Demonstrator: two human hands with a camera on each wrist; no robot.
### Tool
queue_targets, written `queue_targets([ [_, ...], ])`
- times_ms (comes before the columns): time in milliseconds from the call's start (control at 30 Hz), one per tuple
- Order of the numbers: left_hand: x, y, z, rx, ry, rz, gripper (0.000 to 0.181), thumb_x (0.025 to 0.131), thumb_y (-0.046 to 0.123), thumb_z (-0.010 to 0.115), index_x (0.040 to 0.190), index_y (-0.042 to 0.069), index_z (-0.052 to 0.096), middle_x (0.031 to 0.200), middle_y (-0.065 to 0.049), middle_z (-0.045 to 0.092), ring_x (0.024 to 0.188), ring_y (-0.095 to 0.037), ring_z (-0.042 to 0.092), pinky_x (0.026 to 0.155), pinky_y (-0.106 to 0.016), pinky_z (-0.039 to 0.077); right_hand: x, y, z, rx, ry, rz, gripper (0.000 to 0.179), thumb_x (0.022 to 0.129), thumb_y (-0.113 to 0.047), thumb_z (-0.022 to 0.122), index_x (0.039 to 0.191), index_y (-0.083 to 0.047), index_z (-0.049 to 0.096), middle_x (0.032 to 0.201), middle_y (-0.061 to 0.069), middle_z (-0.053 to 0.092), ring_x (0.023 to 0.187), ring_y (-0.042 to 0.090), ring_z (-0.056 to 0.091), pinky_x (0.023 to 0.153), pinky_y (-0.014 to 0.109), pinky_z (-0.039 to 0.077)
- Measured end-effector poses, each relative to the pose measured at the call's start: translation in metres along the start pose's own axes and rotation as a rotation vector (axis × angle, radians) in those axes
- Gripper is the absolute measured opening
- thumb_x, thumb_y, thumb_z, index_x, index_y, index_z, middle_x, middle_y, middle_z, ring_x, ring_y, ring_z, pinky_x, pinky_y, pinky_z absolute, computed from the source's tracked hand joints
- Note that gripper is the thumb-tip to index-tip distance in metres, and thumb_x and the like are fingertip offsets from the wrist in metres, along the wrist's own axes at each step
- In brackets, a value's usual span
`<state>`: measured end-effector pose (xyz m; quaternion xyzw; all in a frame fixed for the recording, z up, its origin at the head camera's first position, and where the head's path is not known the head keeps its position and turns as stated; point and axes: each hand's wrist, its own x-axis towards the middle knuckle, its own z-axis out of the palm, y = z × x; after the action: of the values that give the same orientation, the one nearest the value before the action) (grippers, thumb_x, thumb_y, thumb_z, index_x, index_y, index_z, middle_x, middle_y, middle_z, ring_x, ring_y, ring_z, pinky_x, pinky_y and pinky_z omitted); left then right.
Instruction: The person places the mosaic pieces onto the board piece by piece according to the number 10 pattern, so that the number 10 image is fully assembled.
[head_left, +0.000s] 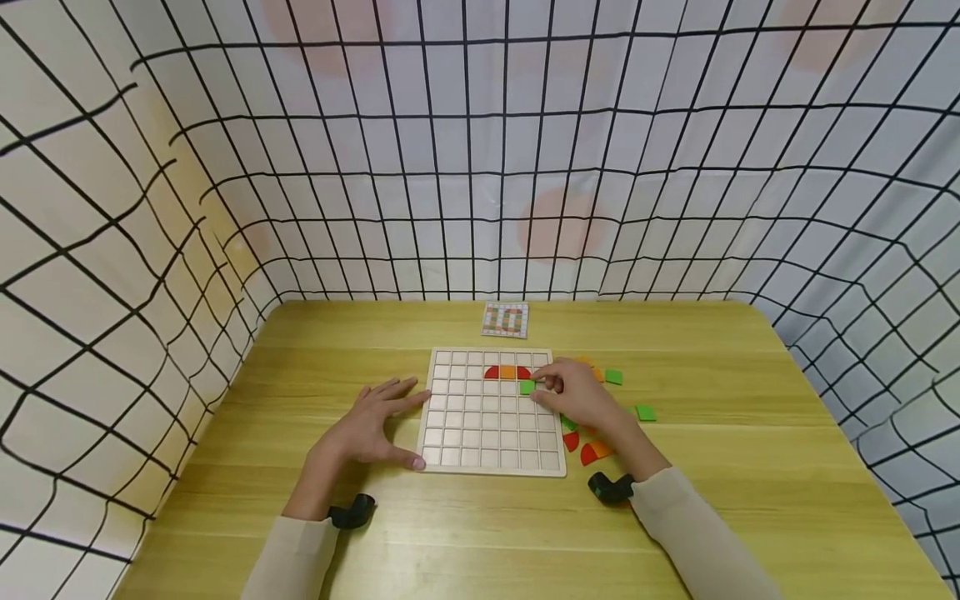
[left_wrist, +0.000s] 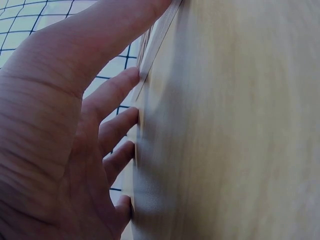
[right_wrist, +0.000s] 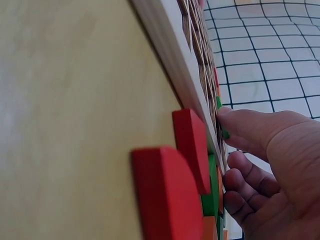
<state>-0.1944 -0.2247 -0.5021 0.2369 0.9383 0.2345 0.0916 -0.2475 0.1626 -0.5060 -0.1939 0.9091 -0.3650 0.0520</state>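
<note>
A pale wooden grid board point(head_left: 472, 435) lies flat on the table. Its upper part holds two red quarter-round pieces point(head_left: 492, 372) with an orange square point(head_left: 507, 372) between them. Below the right red piece is a green square tile point(head_left: 527, 387), pinched at its right side by the thumb and index finger of my right hand point(head_left: 573, 392). In the right wrist view, the thumb partly hides that tile. My left hand point(head_left: 367, 425) spreads its fingers at the board's left side, thumb at the near left corner and index finger touching the edge.
Loose pieces lie right of the board: green squares point(head_left: 646, 412), red quarter-rounds point(head_left: 571, 441) and orange pieces, some hidden under the right forearm. A small pattern card point(head_left: 505, 319) lies behind the board. A black-gridded white wall point(head_left: 450, 192) encloses the wooden table point(head_left: 465, 533).
</note>
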Motion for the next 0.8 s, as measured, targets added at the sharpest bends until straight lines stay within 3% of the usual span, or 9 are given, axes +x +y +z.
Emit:
queue_targets([
  [633, 0.0003, -0.0013, 0.0017, 0.013, -0.003, 0.0, 0.109, 0.063, 0.072, 0.086, 0.156, 0.033, 0.046, 0.17, -0.006, 0.029, 0.158, -0.04, 0.022, 0.123, -0.074, 0.008, -0.0004, 0.0026, 0.0032, 0.0, 0.009, -0.004, 0.029, 0.092, -0.026, 0.078, 0.117, -0.012, 0.078, 0.086, 0.001, 0.059, 0.074, 0.017, 0.05, 0.064, 0.026, 0.041],
  [800, 0.0006, -0.0017, 0.0013, 0.003, -0.003, 0.004, 0.109, 0.064, 0.072, 0.086, 0.157, 0.033, 0.046, 0.171, -0.006, 0.028, 0.158, -0.04, 0.021, 0.123, -0.074, 0.007, -0.0015, 0.0042, 0.0012, 0.045, 0.018, 0.004, 0.029, 0.092, -0.024, 0.079, 0.118, -0.012, 0.078, 0.086, 0.002, 0.059, 0.075, 0.018, 0.05, 0.065, 0.026, 0.041],
])
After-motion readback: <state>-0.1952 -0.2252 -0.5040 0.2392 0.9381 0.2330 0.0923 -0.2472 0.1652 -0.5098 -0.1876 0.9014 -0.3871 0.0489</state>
